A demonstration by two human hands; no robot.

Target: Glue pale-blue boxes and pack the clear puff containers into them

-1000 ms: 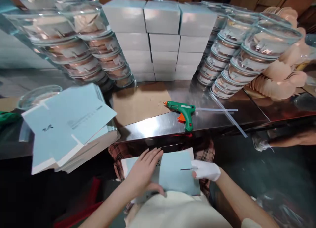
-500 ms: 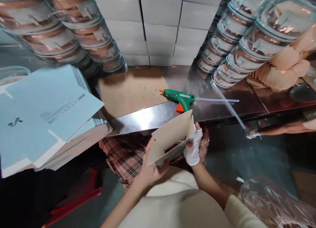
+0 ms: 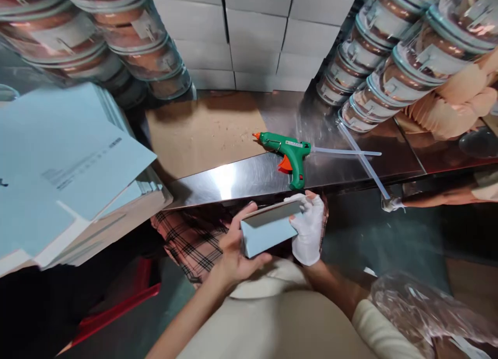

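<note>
Both hands are on a small pale blue box (image 3: 268,233), held up in front of the person's lap, just near of the bench (image 3: 249,180) edge. The left hand (image 3: 238,245) is bare and grips the box's left end, fingers curled over the top and thumb underneath. The right hand (image 3: 308,225) wears a white glove and clamps the right end, fingers wrapped over the far top corner. The box looks folded into shape, with its grey inner side showing along the top.

On the shiny metal bench just far of the box lies a green glue gun (image 3: 290,152) with an orange trigger, nozzle pointing left. 2 clear glue sticks (image 3: 360,156) lie crossed to its right. A brown cardboard sheet (image 3: 204,130) sits on the bench left of the gun.

At the left is a thick stack of flat blue box blanks (image 3: 70,167). Far back is a wall of finished pale boxes (image 3: 252,32), flanked on both sides by leaning stacks of clear round containers (image 3: 385,63). At the right edge, someone else's arm (image 3: 439,195) reaches along the bench front.
</note>
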